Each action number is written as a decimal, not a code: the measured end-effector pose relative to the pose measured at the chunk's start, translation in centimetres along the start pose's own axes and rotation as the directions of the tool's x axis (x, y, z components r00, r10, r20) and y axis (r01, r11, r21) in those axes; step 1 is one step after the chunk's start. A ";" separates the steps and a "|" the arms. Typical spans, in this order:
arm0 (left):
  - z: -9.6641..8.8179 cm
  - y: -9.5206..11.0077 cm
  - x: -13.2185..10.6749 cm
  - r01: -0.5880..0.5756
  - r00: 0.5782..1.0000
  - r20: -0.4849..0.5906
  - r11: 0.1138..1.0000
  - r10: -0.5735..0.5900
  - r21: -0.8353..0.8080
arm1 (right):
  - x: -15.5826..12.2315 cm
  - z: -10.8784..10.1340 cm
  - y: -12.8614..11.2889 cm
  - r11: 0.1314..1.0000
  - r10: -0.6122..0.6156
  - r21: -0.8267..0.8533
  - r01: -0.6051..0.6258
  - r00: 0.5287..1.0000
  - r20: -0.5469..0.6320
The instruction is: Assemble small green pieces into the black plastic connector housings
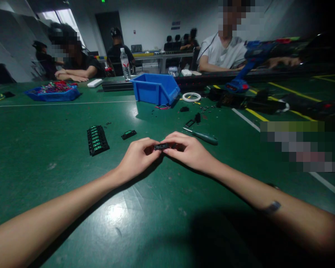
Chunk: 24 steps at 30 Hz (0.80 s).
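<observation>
- small black part (161, 146), one: held just above or on the table between the two hands, in the middle of the view; long axis runs left to right, nearly level, one end toward each hand.
- left hand (139, 154), one: fingertips and thumb pinched on the left end of the part.
- right hand (188, 149), one: thumb and fingers pinched on the right end, the two hands meeting at the fingertips.
- block of black modules (97, 140), one: left of the left hand, long axis running away from the person; green strips in it perhaps seven or eight, too small to count surely.
- loose black module (128, 134), one: between block and hands, green strip on top, long axis left to right, right end slightly farther off.
- screwdriver (205, 137), one: beyond the right hand, tip pointing left and slightly away, green handle to the right.
- black frame (189, 123), one: beyond the screwdriver.
- white ring (191, 97), one: lying flat, right of the blue bin.
- blue bin (149, 89), one.
- blue tray (53, 97), one: heaped with red wiring.
- bottle (125, 64), one: upright, behind the bin.
- green table (80, 223), one: beneath all these.
</observation>
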<state>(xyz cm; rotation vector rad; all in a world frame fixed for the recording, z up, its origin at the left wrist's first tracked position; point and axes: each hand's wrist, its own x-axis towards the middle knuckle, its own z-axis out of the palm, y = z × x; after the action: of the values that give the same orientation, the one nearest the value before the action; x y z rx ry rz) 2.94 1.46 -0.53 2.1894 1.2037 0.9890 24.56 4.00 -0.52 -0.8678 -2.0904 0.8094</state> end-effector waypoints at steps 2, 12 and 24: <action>0.0 0.0 0.0 0.000 1.000 0.000 1.000 0.000 0.002 | 0.0 0.0 0.1 1.000 0.001 -0.001 -0.001 1.000 -0.004; 0.0 0.0 -0.1 0.027 1.000 -0.014 0.999 -0.028 -0.035 | 0.0 0.0 -0.1 1.000 0.009 0.010 -0.009 1.000 -0.007; 0.1 0.0 -0.2 0.067 0.998 -0.012 0.989 -0.069 -0.135 | -0.1 -0.1 -0.3 1.000 -0.011 0.025 0.012 0.999 -0.035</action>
<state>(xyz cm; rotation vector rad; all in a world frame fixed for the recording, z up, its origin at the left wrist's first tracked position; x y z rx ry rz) 2.90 1.30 -0.68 2.0271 1.1751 1.0309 24.59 3.76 -0.32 -0.8501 -2.0492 0.8075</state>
